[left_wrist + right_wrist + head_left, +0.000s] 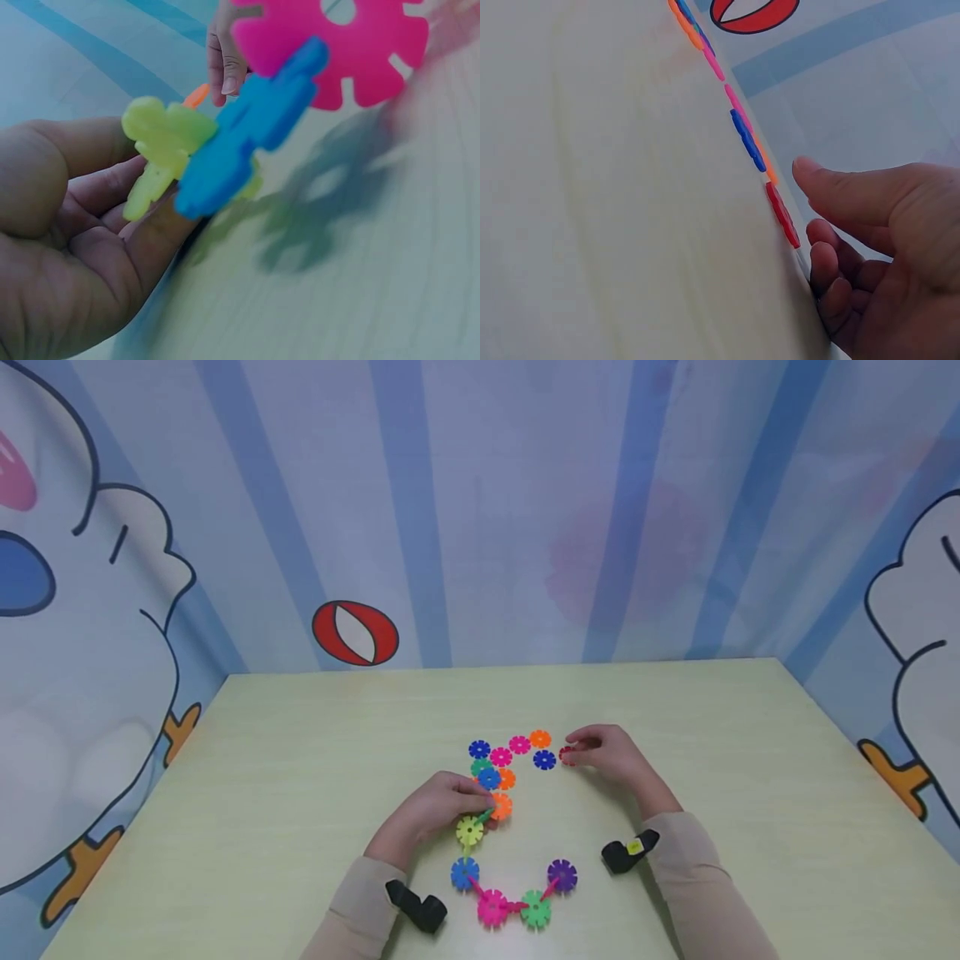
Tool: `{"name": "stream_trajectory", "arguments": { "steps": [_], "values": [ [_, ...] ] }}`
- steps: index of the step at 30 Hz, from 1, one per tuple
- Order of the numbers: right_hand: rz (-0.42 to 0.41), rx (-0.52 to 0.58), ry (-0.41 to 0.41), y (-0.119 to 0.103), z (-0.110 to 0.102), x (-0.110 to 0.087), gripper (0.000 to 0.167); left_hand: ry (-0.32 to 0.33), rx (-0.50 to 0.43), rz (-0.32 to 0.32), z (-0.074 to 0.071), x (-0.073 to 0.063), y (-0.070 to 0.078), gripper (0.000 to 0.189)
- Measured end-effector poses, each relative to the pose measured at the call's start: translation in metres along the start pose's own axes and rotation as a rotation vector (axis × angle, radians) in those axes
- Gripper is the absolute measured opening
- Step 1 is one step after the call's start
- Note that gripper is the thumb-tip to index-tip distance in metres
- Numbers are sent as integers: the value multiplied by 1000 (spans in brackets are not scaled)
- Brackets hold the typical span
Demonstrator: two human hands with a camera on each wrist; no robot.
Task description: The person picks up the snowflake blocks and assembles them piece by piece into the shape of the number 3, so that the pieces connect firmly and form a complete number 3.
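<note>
My left hand (435, 807) grips the end of a chain of slotted plastic snowflake discs, at a green disc (486, 815) and an orange disc (502, 807). From there the chain curves toward me through a yellow disc (469, 831), a blue one (465, 873), a pink one (492, 908) and a light green one (536, 910) to a purple disc (562, 876). In the left wrist view the blue disc (247, 127) slots into its neighbours edge-on. My right hand (611, 753) reaches to a flat red disc (782, 215), thumb and fingers apart beside it.
Several loose discs lie beyond my left hand, among them a dark blue disc (544, 760), an orange disc (540, 739) and a pink disc (519, 745). The pale table (300, 735) meets a printed blue backdrop (510, 527) at its far edge.
</note>
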State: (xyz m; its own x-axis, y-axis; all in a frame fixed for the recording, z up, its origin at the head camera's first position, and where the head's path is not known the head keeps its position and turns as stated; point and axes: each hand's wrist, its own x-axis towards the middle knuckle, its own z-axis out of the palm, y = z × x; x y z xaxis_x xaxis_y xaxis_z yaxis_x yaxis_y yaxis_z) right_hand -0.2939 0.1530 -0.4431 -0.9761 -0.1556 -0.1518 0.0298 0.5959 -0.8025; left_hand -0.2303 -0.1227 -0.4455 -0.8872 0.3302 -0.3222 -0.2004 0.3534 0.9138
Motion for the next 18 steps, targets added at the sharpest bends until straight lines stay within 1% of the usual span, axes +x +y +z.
{"name": "stream_trajectory", "arguments": {
  "steps": [6,11,16,18],
  "values": [
    [14,-32,19,2,2,2,37,-3,0,4,0,-1,1,20],
    [32,-81,34,2,3,3,35,1,-2,-4,1,-2,1,21],
    [20,-122,22,1,4,1,33,1,4,-10,1,-2,1,21],
    [3,-140,12,0,4,-1,27,2,13,-16,1,-3,1,21]
  ]
}}
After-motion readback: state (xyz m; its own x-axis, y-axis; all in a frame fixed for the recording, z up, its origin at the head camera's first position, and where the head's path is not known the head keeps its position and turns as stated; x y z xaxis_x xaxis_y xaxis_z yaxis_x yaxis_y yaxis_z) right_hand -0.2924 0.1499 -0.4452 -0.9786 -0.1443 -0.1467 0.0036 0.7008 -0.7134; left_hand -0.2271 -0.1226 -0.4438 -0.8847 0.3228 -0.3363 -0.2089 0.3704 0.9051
